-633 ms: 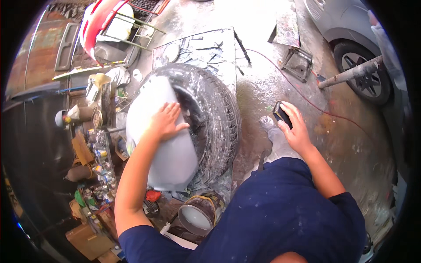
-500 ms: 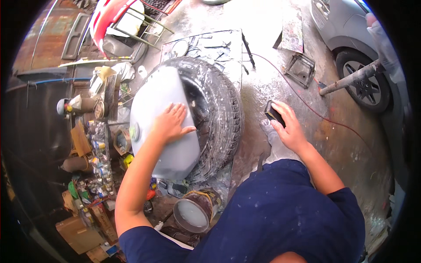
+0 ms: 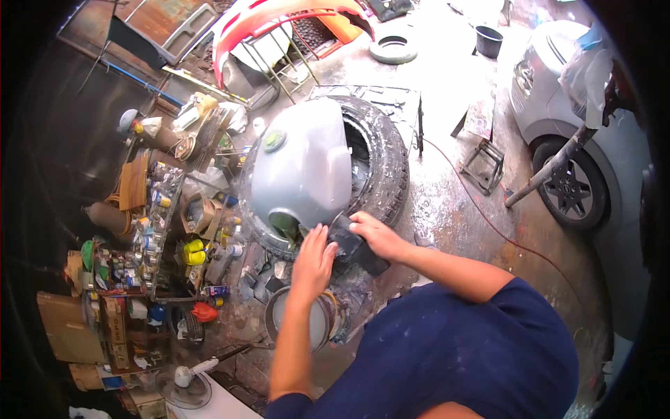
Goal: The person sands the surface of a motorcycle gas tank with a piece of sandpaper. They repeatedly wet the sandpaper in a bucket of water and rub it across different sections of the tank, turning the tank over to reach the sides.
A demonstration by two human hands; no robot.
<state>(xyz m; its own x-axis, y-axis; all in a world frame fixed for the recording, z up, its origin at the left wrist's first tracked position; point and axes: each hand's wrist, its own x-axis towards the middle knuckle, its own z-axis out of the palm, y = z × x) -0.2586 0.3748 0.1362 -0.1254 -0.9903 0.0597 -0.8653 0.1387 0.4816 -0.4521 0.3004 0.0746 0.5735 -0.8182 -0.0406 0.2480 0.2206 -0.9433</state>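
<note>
A grey, smooth, rounded body part (image 3: 307,164) lies on a large tyre (image 3: 389,157). It has a round green patch (image 3: 274,141) at its upper left and a round opening near its lower edge. By that lower edge, my right hand (image 3: 377,237) is closed around a black sanding block (image 3: 352,241) with a dark, flat piece reaching down from it. Close against the block's left side is my left hand (image 3: 314,262), fingers stretched out straight and its thumb near the block. Whether it touches the block I cannot tell.
Below my left hand stands a bucket (image 3: 305,318) of greyish water. Shelves (image 3: 164,237) crowded with cans and bottles line the left, above a fan (image 3: 185,384). A red bumper (image 3: 279,17) rests on a stand at the back. A silver car (image 3: 558,91) and a hose (image 3: 481,209) are right.
My left hand has come off the grey part and moved down. My right hand has carried the block left to meet it. The grey part now sits turned, its opening showing.
</note>
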